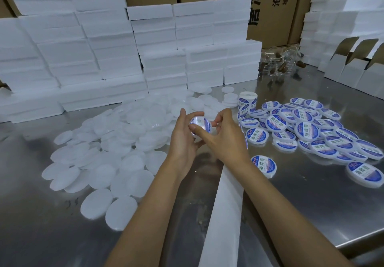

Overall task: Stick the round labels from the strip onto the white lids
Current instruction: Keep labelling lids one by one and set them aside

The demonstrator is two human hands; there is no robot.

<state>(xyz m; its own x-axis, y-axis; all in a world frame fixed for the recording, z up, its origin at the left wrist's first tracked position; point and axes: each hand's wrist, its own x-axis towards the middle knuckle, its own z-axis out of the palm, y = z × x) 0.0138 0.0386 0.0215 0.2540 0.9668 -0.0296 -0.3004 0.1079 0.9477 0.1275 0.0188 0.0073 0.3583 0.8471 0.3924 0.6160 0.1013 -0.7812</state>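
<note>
Backing strip (224,210) trails off the near table (311,214) edge, under the right arm.
Left hand (184,136) grips a labelled lid (200,124), right hand (223,130) pinching its edge; label washed out by glare. Blank lids (108,148) left, labelled lids (307,129) right, foam blocks (116,44) far.

Labelled lid (200,124) held above plain lids (108,142).

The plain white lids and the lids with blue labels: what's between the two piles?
In the head view, both hands, left and right, holding one lid, with the white backing strip below.
</note>
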